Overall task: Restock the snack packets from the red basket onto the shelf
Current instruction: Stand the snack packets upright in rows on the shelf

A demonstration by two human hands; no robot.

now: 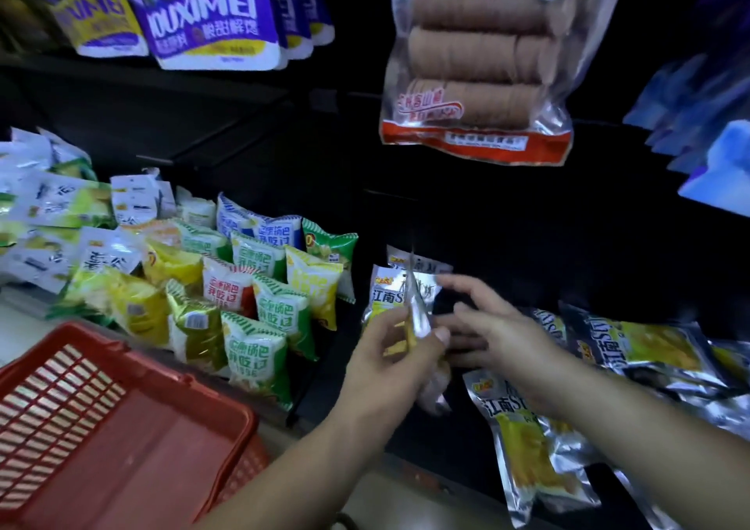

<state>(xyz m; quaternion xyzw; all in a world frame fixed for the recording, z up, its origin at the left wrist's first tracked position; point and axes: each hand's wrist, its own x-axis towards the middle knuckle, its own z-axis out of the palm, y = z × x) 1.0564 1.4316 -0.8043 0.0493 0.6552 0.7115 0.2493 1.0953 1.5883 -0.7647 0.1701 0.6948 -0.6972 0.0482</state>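
Over shelf [422, 448], snack packet [420, 310] upright, edge-on.

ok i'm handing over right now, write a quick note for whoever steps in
Left hand: pinches a silver-and-yellow packet, held edge-on over the dark shelf.
Right hand: open, fingers spread beside that packet, holding nothing.
Red basket: lower left; no packets show in the part in view.
Done: matching standing packets sit just behind the hands; flat packets lie to the right and in front.
Left: set the held packet into the row; the flat ones probably need standing up.
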